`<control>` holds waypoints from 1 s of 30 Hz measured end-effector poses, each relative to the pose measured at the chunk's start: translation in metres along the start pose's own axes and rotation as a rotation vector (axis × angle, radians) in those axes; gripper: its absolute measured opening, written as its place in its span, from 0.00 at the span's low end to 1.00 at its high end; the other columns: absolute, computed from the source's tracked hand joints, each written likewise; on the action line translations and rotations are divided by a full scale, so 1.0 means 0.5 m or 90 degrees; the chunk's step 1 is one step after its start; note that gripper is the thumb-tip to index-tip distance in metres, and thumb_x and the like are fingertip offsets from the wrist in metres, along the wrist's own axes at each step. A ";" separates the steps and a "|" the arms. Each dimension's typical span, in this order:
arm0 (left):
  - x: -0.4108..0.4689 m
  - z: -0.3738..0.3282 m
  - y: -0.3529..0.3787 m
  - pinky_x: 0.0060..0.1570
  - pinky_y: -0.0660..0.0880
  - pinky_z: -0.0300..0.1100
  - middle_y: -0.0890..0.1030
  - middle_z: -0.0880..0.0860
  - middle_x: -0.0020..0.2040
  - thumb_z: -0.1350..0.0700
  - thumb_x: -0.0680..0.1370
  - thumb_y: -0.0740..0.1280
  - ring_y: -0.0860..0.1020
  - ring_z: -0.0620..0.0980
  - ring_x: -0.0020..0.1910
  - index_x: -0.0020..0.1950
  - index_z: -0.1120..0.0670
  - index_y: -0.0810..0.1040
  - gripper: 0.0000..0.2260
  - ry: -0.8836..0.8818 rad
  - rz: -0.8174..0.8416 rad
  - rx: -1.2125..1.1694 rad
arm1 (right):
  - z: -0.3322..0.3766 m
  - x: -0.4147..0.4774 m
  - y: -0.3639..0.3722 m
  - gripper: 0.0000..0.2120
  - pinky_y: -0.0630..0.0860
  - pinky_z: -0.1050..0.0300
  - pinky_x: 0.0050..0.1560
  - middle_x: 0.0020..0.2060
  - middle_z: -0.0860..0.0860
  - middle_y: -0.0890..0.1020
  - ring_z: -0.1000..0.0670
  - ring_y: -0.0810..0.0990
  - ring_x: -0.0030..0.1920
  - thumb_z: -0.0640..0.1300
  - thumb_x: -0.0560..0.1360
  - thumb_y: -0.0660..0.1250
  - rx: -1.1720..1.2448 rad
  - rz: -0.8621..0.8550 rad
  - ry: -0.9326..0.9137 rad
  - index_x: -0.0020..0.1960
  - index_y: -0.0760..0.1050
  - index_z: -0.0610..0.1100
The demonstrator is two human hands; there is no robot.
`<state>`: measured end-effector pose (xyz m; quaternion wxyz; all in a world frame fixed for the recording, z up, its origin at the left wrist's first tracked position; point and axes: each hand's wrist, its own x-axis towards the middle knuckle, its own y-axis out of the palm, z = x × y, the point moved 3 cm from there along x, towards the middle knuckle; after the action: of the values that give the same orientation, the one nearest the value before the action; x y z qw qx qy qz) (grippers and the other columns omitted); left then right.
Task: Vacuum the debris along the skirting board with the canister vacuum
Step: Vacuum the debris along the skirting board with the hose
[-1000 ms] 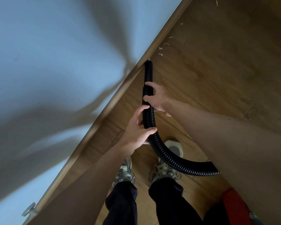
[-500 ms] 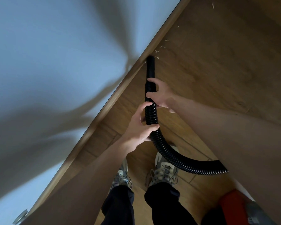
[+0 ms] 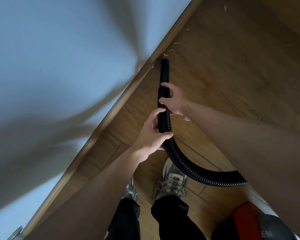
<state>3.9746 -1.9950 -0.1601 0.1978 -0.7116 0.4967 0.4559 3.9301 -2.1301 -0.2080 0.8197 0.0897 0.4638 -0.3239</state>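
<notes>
The black hose [image 3: 177, 154] runs up the middle of the frame, and its smooth nozzle end [image 3: 164, 70] points at the foot of the skirting board [image 3: 111, 112], just right of centre in the upper half. Pale flecks of debris [image 3: 165, 55] lie right beyond the tip, and more bits are strung along the board towards the upper right.

The right hand [image 3: 176, 101] grips the hose where the smooth tube meets the ribbed part, fingers wrapped round it. Just below, the left hand [image 3: 151, 135] clasps the ribbed section, thumb over the top and fingers curled underneath. The two hands sit close together, nearly touching.

From there the hose bends down and right, passing behind the right forearm. The canister vacuum [image 3: 249, 220], red and grey, sits in the lower right corner on the wooden floor [image 3: 232, 75].

Two grey laced shoes [image 3: 173, 181] and dark trousers [image 3: 170, 219] show at bottom centre. The pale blue wall [image 3: 50, 58], crossed by blurred shadows, fills the left side.
</notes>
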 end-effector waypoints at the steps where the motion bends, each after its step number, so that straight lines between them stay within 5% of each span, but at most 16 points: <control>1: -0.004 0.003 -0.003 0.35 0.82 0.44 0.76 0.59 0.59 0.69 0.76 0.70 0.82 0.52 0.48 0.67 0.38 0.69 0.31 -0.003 -0.002 -0.006 | -0.002 -0.002 0.006 0.29 0.84 0.48 0.48 0.61 0.46 0.75 0.44 0.81 0.54 0.36 0.77 0.66 -0.002 0.001 0.000 0.74 0.65 0.56; 30: -0.027 0.043 -0.043 0.34 0.81 0.44 0.74 0.59 0.61 0.72 0.74 0.70 0.81 0.57 0.50 0.63 0.38 0.71 0.31 -0.022 -0.032 -0.047 | -0.038 0.003 0.082 0.29 0.81 0.46 0.56 0.61 0.44 0.76 0.44 0.79 0.56 0.37 0.76 0.66 -0.033 0.012 -0.040 0.73 0.66 0.57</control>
<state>3.9828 -1.9628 -0.1635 0.1918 -0.7227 0.4579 0.4808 3.9423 -2.0905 -0.2260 0.8388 0.0628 0.4453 -0.3070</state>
